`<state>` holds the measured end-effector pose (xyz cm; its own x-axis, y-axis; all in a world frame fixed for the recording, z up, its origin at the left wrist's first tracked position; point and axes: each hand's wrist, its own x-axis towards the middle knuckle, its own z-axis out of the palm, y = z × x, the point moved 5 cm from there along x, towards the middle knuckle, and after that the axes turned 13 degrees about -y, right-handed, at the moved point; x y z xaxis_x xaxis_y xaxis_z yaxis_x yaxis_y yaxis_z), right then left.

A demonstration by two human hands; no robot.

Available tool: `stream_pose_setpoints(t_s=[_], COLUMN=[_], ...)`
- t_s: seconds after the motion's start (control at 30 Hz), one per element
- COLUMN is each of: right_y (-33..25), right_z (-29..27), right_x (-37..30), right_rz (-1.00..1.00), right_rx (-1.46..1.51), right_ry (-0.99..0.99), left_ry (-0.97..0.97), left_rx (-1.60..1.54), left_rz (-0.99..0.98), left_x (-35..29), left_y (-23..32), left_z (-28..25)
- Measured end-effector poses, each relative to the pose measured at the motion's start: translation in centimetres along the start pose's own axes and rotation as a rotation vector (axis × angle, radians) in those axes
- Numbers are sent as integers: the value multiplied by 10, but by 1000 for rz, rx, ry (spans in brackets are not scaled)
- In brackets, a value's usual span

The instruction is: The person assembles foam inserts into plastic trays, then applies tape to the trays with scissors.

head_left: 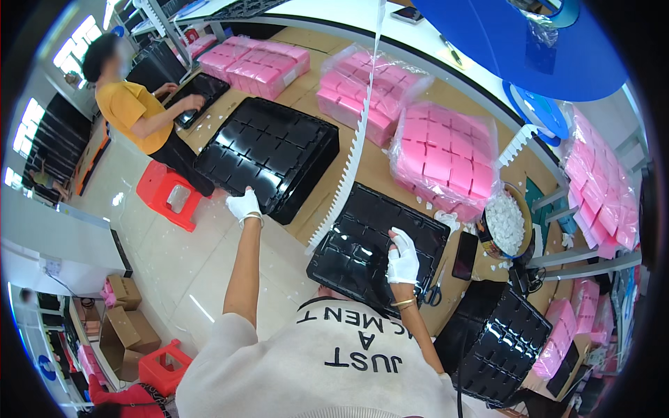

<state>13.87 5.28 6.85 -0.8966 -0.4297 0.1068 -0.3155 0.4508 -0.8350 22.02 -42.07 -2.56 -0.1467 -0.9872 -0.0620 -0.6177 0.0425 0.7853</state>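
Observation:
My left hand (244, 206), in a white glove with bare fingertips, is at the near left edge of a tall stack of glossy black trays (268, 157). Its fingers are apart, and no held thing shows in them. My right hand (403, 263), gloved the same way, lies over the right part of a black compartmented tray (362, 233) in front of me. Those fingers stretch forward across its surface, apparently holding nothing. Beside that hand, blue-handled scissors (433, 294) rest on the bench, with a dark phone (465, 256) farther right.
Wrapped bundles of pink foam (446, 157) line the bench's far side. A tub of white scraps (504, 221) stands right. A white serrated strip (359, 139) hangs across the view. More black trays (498, 341) lean at lower right. A person (136, 115) in yellow works at left, near a red stool (167, 195).

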Motion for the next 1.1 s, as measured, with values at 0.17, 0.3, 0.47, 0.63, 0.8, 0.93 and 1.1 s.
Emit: stream_pose_setpoints(t_s=[0.17, 0.3, 0.47, 0.63, 0.8, 0.93, 1.1], right_y=[15, 7, -15, -12, -2, 35, -20], right_z=[6, 20, 31, 39, 44, 79, 111], right_x=[-12, -6, 1, -8, -19, 2, 68], right_rz=[70, 6, -39, -30, -31, 149, -128], right_rx=[4, -5, -2, 16, 28, 287, 181], right_ry=[-23, -76, -145, -196, -235, -415, -443], left_ry=[-1, -41, -23, -91, -90, -270, -633], left_rx=[113, 127, 78, 266, 255, -87, -36], left_rz=[141, 193, 257, 219, 239, 749, 634], left_x=[-38, -58, -58, -36, -44, -133, -187], left_y=[39, 31, 42, 31, 21, 55, 29], left_z=[-3, 19, 16, 13, 7, -15, -4])
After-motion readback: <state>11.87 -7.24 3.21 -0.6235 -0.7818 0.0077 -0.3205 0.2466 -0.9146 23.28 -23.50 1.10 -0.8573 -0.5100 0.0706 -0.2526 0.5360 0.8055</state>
